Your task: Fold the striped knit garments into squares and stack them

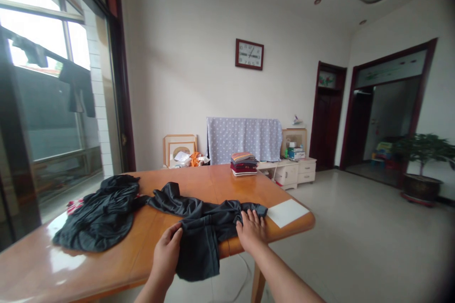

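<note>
A black garment [202, 213], rumpled and partly spread, lies across the front edge of the wooden table [149, 246], one part hanging over the edge. It looks like a pair of trousers, though the folds hide its full shape. My left hand [168, 248] pinches its near left edge between thumb and fingers. Over on the right, my right hand [253, 229] rests flat on the cloth with fingers spread. A pile of dark clothes [103, 213], with a bit of red-and-white striped cloth [75, 206], lies to the left.
A stack of folded clothes [243, 164] stands at the table's far edge. A white sheet [287, 213] lies at the right corner. Beyond are a cloth-covered object [245, 139], a white cabinet [305, 170] and a potted plant [423, 184]. A window [46, 94] is at left.
</note>
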Motion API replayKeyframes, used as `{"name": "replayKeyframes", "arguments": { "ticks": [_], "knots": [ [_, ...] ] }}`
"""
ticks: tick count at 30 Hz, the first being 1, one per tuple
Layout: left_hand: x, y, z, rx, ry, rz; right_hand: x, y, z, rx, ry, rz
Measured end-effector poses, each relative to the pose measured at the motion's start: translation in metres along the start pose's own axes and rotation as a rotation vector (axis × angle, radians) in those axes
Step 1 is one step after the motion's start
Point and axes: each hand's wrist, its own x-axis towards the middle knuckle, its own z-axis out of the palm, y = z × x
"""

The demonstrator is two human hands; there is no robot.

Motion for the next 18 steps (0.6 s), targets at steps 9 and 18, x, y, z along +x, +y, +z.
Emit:
{"name": "replayKeyframes", "arguments": {
  "ticks": [9,18],
  "knots": [
    [-0.013,-0.002,0.026,0.319,-0.227,0.276,0.001,-0.029,-0.042,0.642,-0.076,-0.064],
    [0.028,0.002,0.058,0.037,-0.383,0.181,0.0,-0.092,-0.062,1.429,-0.508,-0.209]
  ]
}}
